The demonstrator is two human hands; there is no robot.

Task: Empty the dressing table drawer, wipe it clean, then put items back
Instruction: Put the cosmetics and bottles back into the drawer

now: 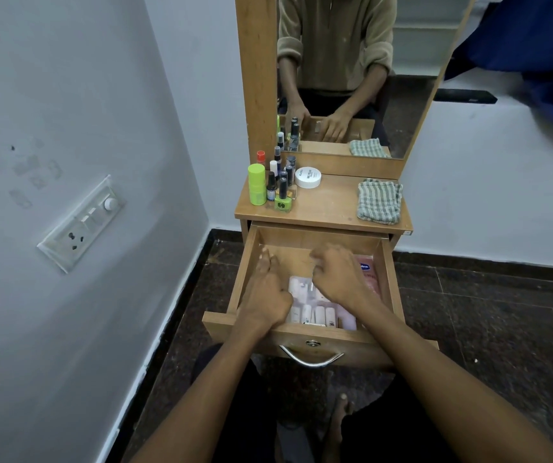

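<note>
Drawer stands pulled out below the counter, a clear pouch by its front edge. Left hand lies flat; right hand curls, contents unclear. Lifting the pouch whole suits best.

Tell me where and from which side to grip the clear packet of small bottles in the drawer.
Grip the clear packet by its far edge, reaching down from above. It lies flat on the drawer floor, its near end tight against the front panel, and bare wood shows only beyond it. The left hand and right hand already hover there.
</note>
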